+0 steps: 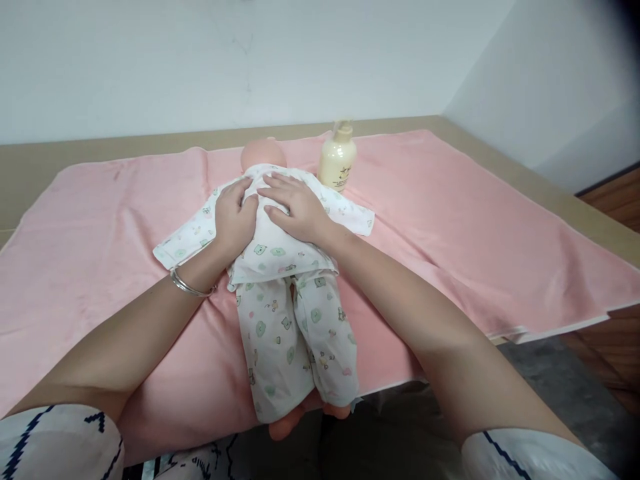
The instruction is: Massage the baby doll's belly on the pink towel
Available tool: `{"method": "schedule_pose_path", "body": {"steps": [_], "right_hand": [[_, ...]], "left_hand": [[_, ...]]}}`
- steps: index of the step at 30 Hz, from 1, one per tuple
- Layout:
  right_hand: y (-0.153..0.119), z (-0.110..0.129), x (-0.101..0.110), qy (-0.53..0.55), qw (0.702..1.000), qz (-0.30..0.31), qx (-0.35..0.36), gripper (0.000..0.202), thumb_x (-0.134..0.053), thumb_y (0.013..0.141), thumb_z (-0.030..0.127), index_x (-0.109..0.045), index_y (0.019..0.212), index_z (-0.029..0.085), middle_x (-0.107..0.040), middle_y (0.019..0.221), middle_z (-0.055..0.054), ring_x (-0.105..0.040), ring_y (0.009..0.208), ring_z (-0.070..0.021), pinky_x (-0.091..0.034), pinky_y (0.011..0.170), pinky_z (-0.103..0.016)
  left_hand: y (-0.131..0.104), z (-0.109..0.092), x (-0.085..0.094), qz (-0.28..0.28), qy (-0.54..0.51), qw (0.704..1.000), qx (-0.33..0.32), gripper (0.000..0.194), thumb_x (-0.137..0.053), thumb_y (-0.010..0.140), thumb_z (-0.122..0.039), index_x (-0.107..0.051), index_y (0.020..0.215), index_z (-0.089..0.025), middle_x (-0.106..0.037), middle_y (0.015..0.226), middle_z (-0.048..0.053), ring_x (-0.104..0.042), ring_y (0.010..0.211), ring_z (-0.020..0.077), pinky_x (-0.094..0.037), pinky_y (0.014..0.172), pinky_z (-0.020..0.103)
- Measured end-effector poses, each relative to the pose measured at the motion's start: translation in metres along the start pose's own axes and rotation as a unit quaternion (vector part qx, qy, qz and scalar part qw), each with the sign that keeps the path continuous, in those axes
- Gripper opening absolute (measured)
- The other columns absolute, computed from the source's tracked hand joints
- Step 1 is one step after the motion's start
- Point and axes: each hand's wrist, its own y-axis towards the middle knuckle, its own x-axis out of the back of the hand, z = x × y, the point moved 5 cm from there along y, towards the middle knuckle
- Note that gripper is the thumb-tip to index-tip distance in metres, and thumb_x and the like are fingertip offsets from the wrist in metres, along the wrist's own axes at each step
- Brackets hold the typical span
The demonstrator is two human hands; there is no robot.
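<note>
A baby doll [263, 155] lies on a pink cloth, its head toward the wall and its feet at the near edge. It wears a white printed top [275, 257] with long sleeves spread outward and matching trousers [280, 340]. My left hand [236, 217] rests on the left side of the doll's upper body, fingers reaching toward the shoulder. On the right of the chest area lies my right hand [295, 207], flat with fingers spread. Neither hand grips anything. The doll's face is not visible.
A cream pump bottle [338, 160] stands upright just right of the doll's head. The pink cloth [425, 220] covers most of the tan surface [135, 145] and hangs over its near edge. A white wall rises behind; brown wood shows at the far right.
</note>
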Motion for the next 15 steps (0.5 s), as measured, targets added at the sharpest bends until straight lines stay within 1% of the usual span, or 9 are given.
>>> {"method": "schedule_pose_path", "body": {"steps": [6,15], "right_hand": [[-0.0004,0.0008,0.0017,0.004,1.000,0.001,-0.008,0.038,-0.049,0.097,0.042,-0.064,0.128,0.026,-0.052,0.148,-0.003,-0.037,0.144,-0.0254,-0.029,0.120,-0.050],[-0.0015,0.0053,0.0063,0.008,1.000,0.014,-0.024,0.040,-0.050,0.094,0.033,-0.063,0.130,0.024,-0.049,0.150,-0.005,-0.036,0.145,-0.0249,-0.026,0.121,-0.051]], "left_hand": [[0.0003,-0.0012,0.0001,0.000,0.002,1.000,-0.003,0.042,-0.047,0.086,-0.026,-0.065,0.124,-0.021,-0.067,0.130,0.006,-0.057,0.126,0.0249,-0.042,0.112,0.042],[0.0004,-0.0052,0.0003,-0.003,0.006,1.000,-0.005,0.042,-0.046,0.086,-0.027,-0.066,0.122,-0.019,-0.067,0.129,0.008,-0.058,0.124,0.0255,-0.042,0.111,0.044]]}}
